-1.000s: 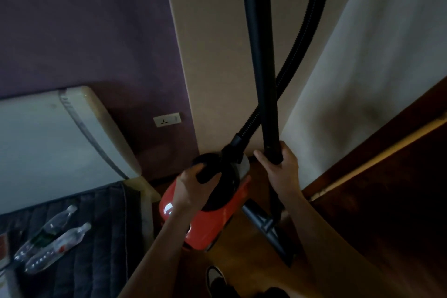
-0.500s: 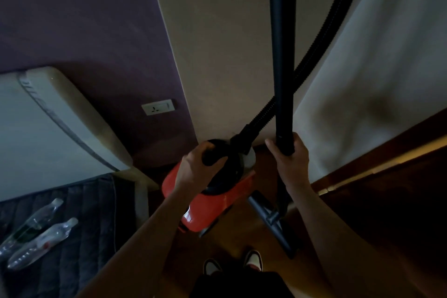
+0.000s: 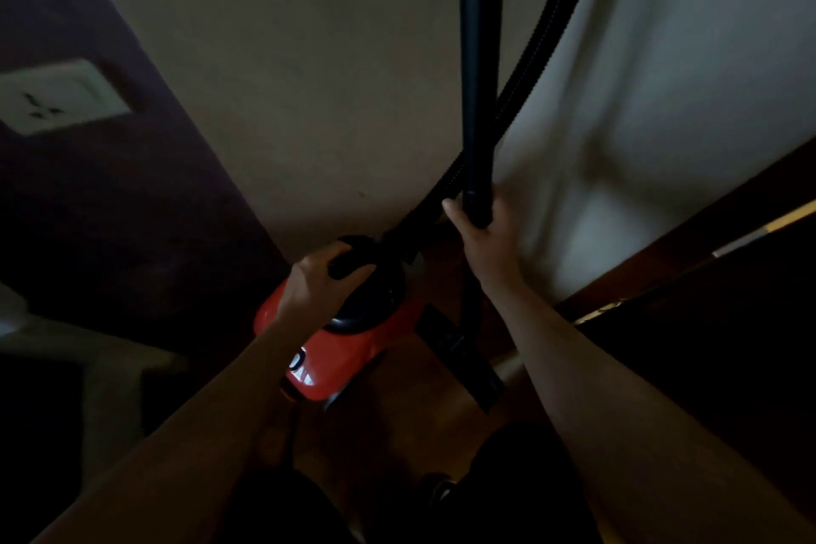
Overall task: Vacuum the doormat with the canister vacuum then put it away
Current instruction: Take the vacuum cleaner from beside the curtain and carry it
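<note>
While the left hand (image 3: 319,285) grips the black handle of the red canister vacuum (image 3: 349,345) on the wooden floor (image 3: 424,402), the right hand (image 3: 483,234) clamps its upright black wand (image 3: 479,71), floor nozzle (image 3: 468,360) downward.

We see a dim room: purple wall (image 3: 110,212) with a white socket (image 3: 57,102) upper left, beige wall (image 3: 309,80) centre, wooden floor (image 3: 441,406) below

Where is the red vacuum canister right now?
Head view, lower centre: the red canister is at the foot of the beige wall, the left hand gripping its black top handle, with the wand and the right hand just to its right.
</note>
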The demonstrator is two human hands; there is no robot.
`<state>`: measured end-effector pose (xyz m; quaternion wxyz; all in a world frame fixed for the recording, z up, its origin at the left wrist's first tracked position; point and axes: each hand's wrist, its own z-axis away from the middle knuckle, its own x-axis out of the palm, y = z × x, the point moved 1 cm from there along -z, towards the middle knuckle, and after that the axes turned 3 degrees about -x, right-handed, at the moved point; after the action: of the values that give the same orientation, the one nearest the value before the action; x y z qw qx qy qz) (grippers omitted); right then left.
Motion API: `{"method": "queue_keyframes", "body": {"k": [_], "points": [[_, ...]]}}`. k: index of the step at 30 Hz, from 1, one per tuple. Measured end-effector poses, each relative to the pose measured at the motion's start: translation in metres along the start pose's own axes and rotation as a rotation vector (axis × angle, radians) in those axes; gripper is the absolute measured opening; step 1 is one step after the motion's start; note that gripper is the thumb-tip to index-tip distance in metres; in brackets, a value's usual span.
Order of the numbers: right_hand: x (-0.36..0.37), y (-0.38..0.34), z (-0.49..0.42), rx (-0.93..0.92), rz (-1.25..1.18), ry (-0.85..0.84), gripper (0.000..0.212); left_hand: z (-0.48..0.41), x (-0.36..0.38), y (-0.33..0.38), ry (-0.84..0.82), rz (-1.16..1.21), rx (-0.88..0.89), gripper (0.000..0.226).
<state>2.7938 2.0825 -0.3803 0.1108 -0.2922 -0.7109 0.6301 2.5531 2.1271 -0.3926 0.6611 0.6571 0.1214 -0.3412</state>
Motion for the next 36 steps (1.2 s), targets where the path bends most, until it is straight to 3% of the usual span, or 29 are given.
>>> {"method": "queue_keyframes", "body": {"k": [3, 6, 11, 16, 21, 36], "points": [[0.007, 0.07, -0.011, -0.03, 0.018, 0.032, 0.028, -0.029, 0.056, -0.048, -0.036, 0.002, 0.048, 0.048], [0.016, 0.127, -0.019, -0.06, 0.002, 0.066, 0.032, -0.05, 0.101, -0.09, -0.059, -0.002, 0.064, 0.045], [0.027, 0.189, -0.032, -0.147, 0.004, 0.112, 0.029, -0.067, 0.151, -0.145, -0.108, 0.004, 0.063, 0.053], [0.036, 0.221, -0.043, -0.199, -0.028, 0.179, 0.03, -0.077, 0.175, -0.18, -0.149, -0.007, 0.044, 0.066], [0.035, 0.244, -0.044, -0.182, -0.074, 0.198, 0.032, -0.076, 0.193, -0.189, -0.139, -0.009, 0.048, 0.041], [0.03, 0.293, -0.064, -0.166, 0.024, 0.179, 0.044, -0.1, 0.208, -0.207, -0.219, -0.139, 0.092, 0.039]]}}
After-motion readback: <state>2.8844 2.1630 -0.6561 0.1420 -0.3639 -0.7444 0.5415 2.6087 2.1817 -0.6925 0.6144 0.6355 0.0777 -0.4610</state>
